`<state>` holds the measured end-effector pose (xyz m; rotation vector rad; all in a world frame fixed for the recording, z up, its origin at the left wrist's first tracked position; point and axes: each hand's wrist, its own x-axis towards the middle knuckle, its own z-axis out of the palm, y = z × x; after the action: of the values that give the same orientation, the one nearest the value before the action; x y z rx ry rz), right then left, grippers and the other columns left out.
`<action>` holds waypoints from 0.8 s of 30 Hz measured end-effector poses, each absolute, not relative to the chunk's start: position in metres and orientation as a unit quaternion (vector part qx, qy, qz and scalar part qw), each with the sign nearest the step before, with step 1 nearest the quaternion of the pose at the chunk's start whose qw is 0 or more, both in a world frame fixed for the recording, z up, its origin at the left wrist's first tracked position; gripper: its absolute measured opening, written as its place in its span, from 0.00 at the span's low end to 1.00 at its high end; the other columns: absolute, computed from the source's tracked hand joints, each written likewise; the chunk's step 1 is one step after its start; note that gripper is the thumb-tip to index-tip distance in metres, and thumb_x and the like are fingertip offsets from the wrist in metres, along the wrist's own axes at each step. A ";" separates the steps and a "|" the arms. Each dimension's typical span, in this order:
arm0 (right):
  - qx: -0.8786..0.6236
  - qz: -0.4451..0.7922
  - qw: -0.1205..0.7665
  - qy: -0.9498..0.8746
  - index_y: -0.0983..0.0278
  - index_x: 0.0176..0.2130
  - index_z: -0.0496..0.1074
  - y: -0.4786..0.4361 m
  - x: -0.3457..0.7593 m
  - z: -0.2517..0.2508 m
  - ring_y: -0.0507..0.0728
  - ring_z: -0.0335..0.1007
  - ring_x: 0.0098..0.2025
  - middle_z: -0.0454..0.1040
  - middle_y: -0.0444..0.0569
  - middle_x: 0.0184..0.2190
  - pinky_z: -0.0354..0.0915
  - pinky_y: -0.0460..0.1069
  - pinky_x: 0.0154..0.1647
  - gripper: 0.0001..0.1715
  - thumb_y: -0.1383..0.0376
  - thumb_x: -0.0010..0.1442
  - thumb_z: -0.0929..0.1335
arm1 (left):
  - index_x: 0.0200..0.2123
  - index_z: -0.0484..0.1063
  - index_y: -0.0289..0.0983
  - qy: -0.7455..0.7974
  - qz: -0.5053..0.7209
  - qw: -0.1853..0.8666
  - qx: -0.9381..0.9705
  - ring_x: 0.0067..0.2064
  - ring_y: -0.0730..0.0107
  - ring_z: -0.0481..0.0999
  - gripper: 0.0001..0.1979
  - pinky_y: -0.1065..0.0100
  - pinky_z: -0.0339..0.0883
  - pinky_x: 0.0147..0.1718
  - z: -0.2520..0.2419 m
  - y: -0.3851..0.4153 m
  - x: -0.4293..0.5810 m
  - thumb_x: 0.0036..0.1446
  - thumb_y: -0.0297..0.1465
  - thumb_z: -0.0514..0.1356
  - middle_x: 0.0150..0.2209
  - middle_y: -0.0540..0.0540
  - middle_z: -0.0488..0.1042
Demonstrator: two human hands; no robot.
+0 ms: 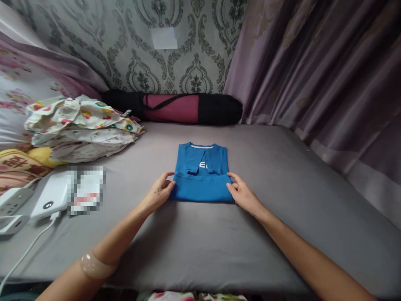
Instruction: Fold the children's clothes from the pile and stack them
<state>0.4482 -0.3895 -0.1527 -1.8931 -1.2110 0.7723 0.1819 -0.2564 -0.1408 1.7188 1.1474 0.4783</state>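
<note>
A blue T-shirt (202, 188) lies partly folded on the grey bed sheet, with its collar at the far side. Its lower part is turned up over the body, and the sleeves are folded in across white lettering. My left hand (160, 191) pinches the left edge of the turned-up part between thumb and fingers. On the opposite edge, my right hand (243, 193) grips the cloth the same way. Both hands rest low, close to the sheet.
A long black and maroon bag (171, 109) lies along the wall. Crumpled patterned clothes (84, 125) are piled at left. Nearer stand a white power bank (52, 194) with a cable, a power strip (15, 200) and a blurred item (87, 190). Purple curtains (307, 62) hang at right.
</note>
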 end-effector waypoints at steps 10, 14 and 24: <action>-0.760 0.254 0.308 -0.513 0.63 0.56 0.65 -0.397 0.445 -0.154 0.53 0.60 0.25 0.61 0.40 0.21 0.58 0.48 0.28 0.26 0.58 0.61 0.60 | 0.51 0.64 0.36 0.474 0.183 0.439 0.742 0.25 0.72 0.63 0.23 0.70 0.57 0.26 -0.141 -0.263 0.175 0.55 0.42 0.53 0.23 0.54 0.66; -0.781 0.206 0.249 -0.535 0.62 0.56 0.65 -0.399 0.445 -0.152 0.55 0.66 0.28 0.69 0.44 0.26 0.61 0.49 0.32 0.25 0.59 0.62 0.60 | 0.51 0.64 0.37 0.493 0.188 0.385 0.757 0.29 0.68 0.69 0.23 0.67 0.62 0.32 -0.146 -0.262 0.175 0.54 0.41 0.55 0.28 0.50 0.72; -0.733 0.008 0.119 -0.670 0.66 0.60 0.63 -0.406 0.437 -0.135 0.63 0.63 0.56 0.68 0.59 0.55 0.58 0.58 0.55 0.26 0.62 0.69 0.52 | 0.56 0.62 0.36 0.330 0.257 0.155 0.895 0.52 0.60 0.71 0.19 0.58 0.65 0.51 -0.153 -0.268 0.176 0.65 0.34 0.46 0.52 0.37 0.69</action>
<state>0.4365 -0.4057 -0.1349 -2.1436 -1.9579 0.0241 0.1762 -0.2679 -0.1530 2.5639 0.9445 0.7353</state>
